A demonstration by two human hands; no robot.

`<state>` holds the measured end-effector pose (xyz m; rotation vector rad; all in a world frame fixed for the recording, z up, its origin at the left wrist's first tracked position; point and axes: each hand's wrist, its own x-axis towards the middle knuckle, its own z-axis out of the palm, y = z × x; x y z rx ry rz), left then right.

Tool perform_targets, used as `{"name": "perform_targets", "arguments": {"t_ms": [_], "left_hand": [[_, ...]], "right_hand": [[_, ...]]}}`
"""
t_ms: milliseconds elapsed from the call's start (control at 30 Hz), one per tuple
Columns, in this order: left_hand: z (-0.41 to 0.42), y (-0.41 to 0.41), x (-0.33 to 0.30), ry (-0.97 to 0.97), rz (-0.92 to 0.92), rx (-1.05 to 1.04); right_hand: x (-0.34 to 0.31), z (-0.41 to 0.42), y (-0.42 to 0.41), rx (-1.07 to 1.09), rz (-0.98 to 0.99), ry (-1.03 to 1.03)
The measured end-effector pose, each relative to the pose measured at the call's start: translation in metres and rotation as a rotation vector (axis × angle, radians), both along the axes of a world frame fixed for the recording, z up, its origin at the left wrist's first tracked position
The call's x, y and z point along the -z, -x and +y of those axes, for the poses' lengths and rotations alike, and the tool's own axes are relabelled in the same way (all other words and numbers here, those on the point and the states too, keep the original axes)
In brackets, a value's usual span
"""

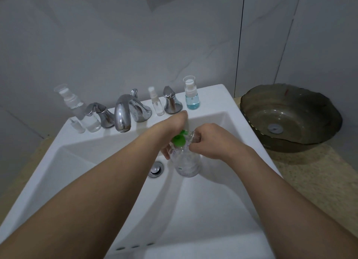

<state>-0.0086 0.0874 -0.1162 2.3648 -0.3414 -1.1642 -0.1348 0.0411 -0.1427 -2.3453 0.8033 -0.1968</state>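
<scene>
Clear plastic bottle (187,162) over white ceramic sink (213,200), green piece (179,140) at its mouth, left hand (170,131) grip clasping its neck; right hand (211,140) grip pinching small clear container (194,137); blue liquid in capped pump bottle (191,100)

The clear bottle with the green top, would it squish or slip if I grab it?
Probably squishy: the clear bottle looks thin and crinkled near its green top. Likely light: it looks nearly empty. Held over the sink, it may be wet and slippery.

Left forearm (108,173) and right forearm (280,183) bare to the frame's edge, left hand (172,128), right hand (211,140) bare
</scene>
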Motion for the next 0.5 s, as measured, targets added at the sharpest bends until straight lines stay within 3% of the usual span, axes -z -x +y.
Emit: {"name": "perform_targets", "arguments": {"t_ms": [267, 500], "left_hand": [[0.003, 0.003, -0.011, 0.012, 0.06, -0.022], [-0.002, 0.007, 0.007, 0.056, -0.151, -0.02]], "right_hand": [[-0.002, 0.001, 0.001, 0.003, -0.05, -0.016], [0.004, -0.001, 0.001, -0.023, 0.034, 0.0]]}}
